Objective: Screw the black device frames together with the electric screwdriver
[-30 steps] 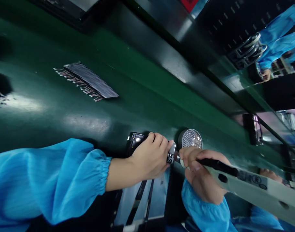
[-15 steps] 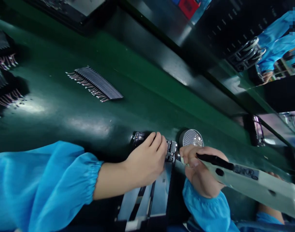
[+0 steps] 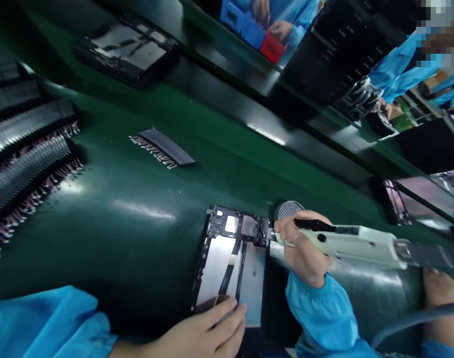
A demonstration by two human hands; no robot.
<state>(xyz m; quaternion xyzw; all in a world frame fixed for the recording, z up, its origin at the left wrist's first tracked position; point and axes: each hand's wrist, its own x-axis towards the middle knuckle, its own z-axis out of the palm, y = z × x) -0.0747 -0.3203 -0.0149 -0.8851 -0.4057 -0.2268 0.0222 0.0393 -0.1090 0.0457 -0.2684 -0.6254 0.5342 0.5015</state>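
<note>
Green matting covers the table [image 3: 137, 223], and an opened phone housing [image 3: 219, 258] lies on it near the middle of the near edge, its long side running from near to far. The right hand [image 3: 305, 251], in a blue sleeve [image 3: 324, 313], has its fingers clenched round the front of a pale electric screwdriver [image 3: 361, 243]. The screwdriver lies almost level and points left, with its bit at the far right corner of the housing. The left hand [image 3: 204, 333] is at the near end of the housing. Its fingers [image 3: 227, 308] are released and stretched flat on the pale inner plate there, grasping nothing. A round perforated screw dish [image 3: 288, 210] sits just beyond the right hand, beside the far right corner of the housing. Farther left on the table lies a short strip of wired parts [image 3: 163, 146], well apart from the housing, and long rows of the same parts [image 3: 26, 149] fill the left edge. A dark tray [image 3: 126, 47] rests at the far side. Another person's hand [image 3: 439, 291] shows at the near right, under the screwdriver's rear end.
</note>
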